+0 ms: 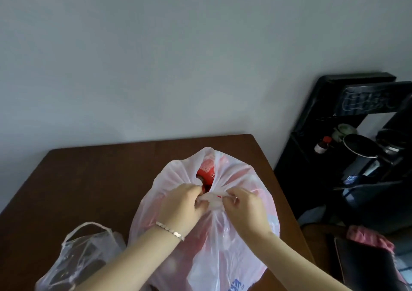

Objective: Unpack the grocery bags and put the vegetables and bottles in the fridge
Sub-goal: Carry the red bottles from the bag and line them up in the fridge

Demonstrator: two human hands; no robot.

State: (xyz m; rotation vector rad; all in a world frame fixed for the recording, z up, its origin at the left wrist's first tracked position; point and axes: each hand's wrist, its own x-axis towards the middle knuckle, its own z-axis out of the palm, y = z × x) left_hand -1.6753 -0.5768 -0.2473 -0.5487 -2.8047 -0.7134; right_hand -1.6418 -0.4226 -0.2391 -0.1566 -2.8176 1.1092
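**Fig. 1. Untying the bag.**
My left grip [180, 203] and right grip [243, 208] each pinch the knot [211, 199] atop the bag [236, 172], presumably to pull it loose. The bag stands on the counter [100, 179], so neither grip need carry it. A red bottle [206, 172] shows inside the bag behind the knot. A clear bag [82, 253] lies left of it.

Both hands, left hand [181, 203] and right hand [243, 208], pinch the white bag's knot [211, 200]. White bag [223, 246] sits on brown worktop [100, 179]. Clear bag [78, 257] beside it, left.

Dim, soft daylight — slight blur, wide-angle warp
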